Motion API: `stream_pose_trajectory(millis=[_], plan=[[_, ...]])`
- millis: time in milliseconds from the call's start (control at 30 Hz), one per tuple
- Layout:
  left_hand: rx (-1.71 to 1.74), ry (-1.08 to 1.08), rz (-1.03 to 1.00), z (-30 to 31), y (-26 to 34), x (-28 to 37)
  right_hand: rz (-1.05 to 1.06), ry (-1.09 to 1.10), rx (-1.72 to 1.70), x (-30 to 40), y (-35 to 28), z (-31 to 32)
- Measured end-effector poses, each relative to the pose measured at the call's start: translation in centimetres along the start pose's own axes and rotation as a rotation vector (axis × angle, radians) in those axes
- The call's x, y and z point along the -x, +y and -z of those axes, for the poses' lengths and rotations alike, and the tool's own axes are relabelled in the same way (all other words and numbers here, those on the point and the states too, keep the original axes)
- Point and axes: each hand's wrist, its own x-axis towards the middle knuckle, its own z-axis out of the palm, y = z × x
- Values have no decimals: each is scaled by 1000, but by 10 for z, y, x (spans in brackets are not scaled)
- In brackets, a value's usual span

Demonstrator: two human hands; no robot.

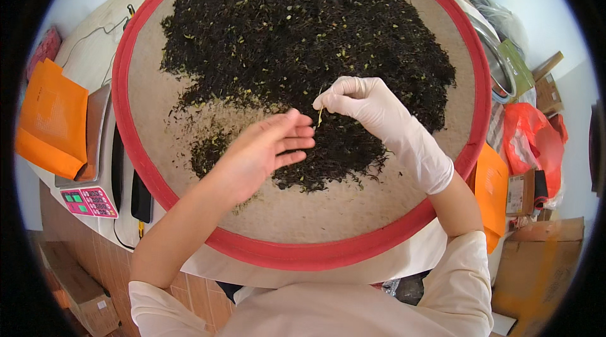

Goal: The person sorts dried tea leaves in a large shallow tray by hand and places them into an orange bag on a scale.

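Observation:
A heap of dark dried leaves, probably tea (303, 29), with yellow-green bits scattered through it, lies on a large round tray with a red cloth rim (312, 255). My right hand (367, 100), in a white glove, pinches a thin yellowish stalk (320, 116) between thumb and fingertips above the heap. Bare and slightly blurred, my left hand (267, 147) hovers just left of the stalk with its fingers apart and nothing in it. Beneath the left hand is a smaller patch of loose leaf (208, 152), partly covered by the hand and forearm.
A digital scale (90, 202) at the left bears an orange pouch (54, 119), beside a dark phone (141, 199) with a cable. At the right are another orange pouch (490, 195), a red plastic bag (532, 142), a metal bowl (494, 60) and a cardboard box (539, 261).

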Motion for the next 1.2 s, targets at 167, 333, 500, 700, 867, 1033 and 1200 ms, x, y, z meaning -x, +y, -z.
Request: stream_pose_trajectory(millis=[167,333,500,700,867,1033,1200], plan=[[-139,49,-69,7,-11,-1,57,16,13,4,13,-29],[-100,11,-125,9,-19,0,170,67,110,14,18,-39],[-132,80,-67,20,-29,6,278,118,508,5,21,-32],[-83,70,39,26,-30,9,735,103,1418,-54,40,6],[167,35,59,35,-37,10,711,-31,1703,-67,52,5],[408,24,143,33,-46,13,643,126,1245,-57,38,7],[466,80,131,36,-53,14,265,328,597,-37,21,4]])
